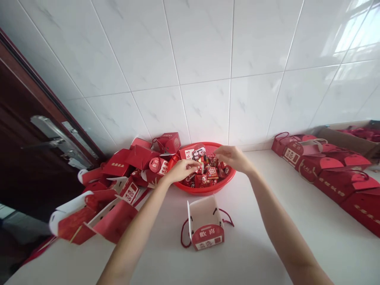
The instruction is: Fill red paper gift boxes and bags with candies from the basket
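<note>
A round red basket (221,186) full of small red wrapped sweets (211,173) sits on the white counter against the tiled wall. My left hand (181,169) reaches into its left side, fingers pinched on a sweet. My right hand (233,157) hovers over the basket's right side with fingers curled and pinched; what they hold is too small to make out. In front of the basket stands an open red and white gift box (205,222) with red cord handles, empty inside.
A heap of unfilled red gift boxes (124,180) lies to the left, reaching the counter's left edge. A row of closed red boxes (332,170) runs along the right, with a cardboard carton (350,140) behind. A dark door with a metal handle (50,136) stands at left.
</note>
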Demonstrator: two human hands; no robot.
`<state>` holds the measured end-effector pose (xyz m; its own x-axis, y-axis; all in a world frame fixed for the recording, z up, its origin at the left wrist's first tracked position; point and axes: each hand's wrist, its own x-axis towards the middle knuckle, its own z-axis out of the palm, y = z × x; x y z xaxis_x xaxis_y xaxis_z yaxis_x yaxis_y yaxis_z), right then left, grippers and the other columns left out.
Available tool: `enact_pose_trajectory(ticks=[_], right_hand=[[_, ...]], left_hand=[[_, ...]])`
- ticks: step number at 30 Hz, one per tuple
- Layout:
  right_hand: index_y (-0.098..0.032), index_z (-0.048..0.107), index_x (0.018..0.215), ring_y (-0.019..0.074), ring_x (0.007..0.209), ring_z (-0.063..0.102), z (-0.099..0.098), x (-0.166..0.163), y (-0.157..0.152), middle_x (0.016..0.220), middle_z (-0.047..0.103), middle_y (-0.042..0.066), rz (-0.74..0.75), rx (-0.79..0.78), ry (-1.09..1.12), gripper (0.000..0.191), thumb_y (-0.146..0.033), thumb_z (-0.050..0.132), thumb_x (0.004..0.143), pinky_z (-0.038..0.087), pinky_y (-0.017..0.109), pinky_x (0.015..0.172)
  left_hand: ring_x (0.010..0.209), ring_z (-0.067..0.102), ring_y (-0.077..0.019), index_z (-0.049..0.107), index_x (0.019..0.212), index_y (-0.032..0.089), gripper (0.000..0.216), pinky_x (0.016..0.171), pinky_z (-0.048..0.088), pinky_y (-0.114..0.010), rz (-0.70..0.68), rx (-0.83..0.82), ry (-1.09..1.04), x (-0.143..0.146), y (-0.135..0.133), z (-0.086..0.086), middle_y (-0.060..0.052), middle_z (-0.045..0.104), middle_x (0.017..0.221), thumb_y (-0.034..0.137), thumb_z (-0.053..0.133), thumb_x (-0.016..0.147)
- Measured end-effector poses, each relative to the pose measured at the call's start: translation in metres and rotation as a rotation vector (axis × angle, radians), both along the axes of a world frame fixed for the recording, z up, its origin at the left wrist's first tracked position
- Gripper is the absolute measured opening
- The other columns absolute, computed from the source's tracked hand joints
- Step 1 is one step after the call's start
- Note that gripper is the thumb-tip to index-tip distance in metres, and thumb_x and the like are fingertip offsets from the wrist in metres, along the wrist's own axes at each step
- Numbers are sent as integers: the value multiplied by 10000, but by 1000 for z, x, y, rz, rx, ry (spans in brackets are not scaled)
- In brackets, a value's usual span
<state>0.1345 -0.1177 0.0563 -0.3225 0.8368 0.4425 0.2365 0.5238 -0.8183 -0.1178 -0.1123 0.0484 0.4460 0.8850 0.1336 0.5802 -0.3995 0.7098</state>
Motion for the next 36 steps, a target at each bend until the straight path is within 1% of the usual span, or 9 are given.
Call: enact_pose_trajectory(ticks=[4, 10, 15, 18, 21, 24, 28, 32, 36], right_hand=[[-186, 684, 816, 178, 658, 642, -28, -15, 30, 729, 700, 27, -158, -92, 121, 117, -275, 639, 755, 519, 319, 662], [-188, 670, 763, 162, 657, 631, -60, -22, 43, 704, 693, 14, -260, -196, 127, 96, -211, 592, 712, 493, 283, 637], [-188, 670, 807, 176, 715, 648, -58, -20, 40, 749, 710, 27, -206, -228, 178, 142, -309, 665, 733, 498, 287, 653], [-188, 672, 874, 182, 762, 659, -54, -20, 36, 795, 720, 34, -103, -269, 184, 277, -415, 731, 728, 503, 290, 675], [-180, 661, 920, 179, 779, 654, -53, -21, 34, 809, 709, 26, 15, -310, 209, 379, -457, 778, 688, 505, 292, 695], [-170, 650, 816, 158, 734, 628, -52, -22, 32, 754, 664, 5, 97, -319, 251, 363, -481, 781, 680, 508, 293, 700], [-175, 615, 707, 144, 701, 598, -50, -22, 32, 703, 616, -12, 100, -332, 345, 387, -518, 786, 655, 526, 302, 709], [-196, 558, 670, 133, 645, 576, -51, -21, 36, 661, 592, -26, -23, -359, 472, 404, -518, 795, 617, 524, 291, 657], [-213, 480, 621, 107, 528, 505, -55, -21, 40, 576, 523, -49, -118, -356, 478, 393, -483, 765, 630, 429, 254, 531]], left_hand=[[1001, 710, -275, 752, 1047, 153, 295, 915, 536, -368, 15, 7, 59, 26, 31, -18, -125, 759, 1098, 285, 681, 793], [1015, 703, -297, 717, 1160, 170, 478, 896, 531, -368, -73, 36, 161, 42, 39, -30, -119, 751, 1122, 252, 770, 692], [919, 705, -278, 727, 1136, 146, 483, 862, 535, -378, -57, -19, 96, 34, 36, -37, -111, 768, 1034, 243, 781, 666], [974, 695, -285, 747, 1044, 138, 434, 902, 531, -391, -36, -44, -128, 31, 37, -39, -105, 767, 1028, 367, 797, 678], [950, 707, -287, 746, 1003, 130, 507, 896, 545, -410, -6, -117, -371, 32, 38, -39, -101, 767, 996, 488, 814, 651], [927, 715, -288, 744, 988, 123, 551, 901, 549, -425, 24, -153, -487, 33, 37, -37, -106, 766, 992, 481, 864, 585], [957, 707, -281, 734, 1019, 126, 539, 918, 546, -424, 47, -134, -504, 33, 37, -33, -105, 760, 1024, 391, 877, 572], [1025, 689, -252, 729, 1043, 148, 380, 956, 528, -398, 247, -18, -539, 24, 50, -35, -100, 753, 1076, 298, 754, 695], [1013, 692, -246, 751, 906, 164, 216, 953, 513, -366, 476, -21, -232, 12, 61, -45, -87, 769, 983, 153, 664, 708]])
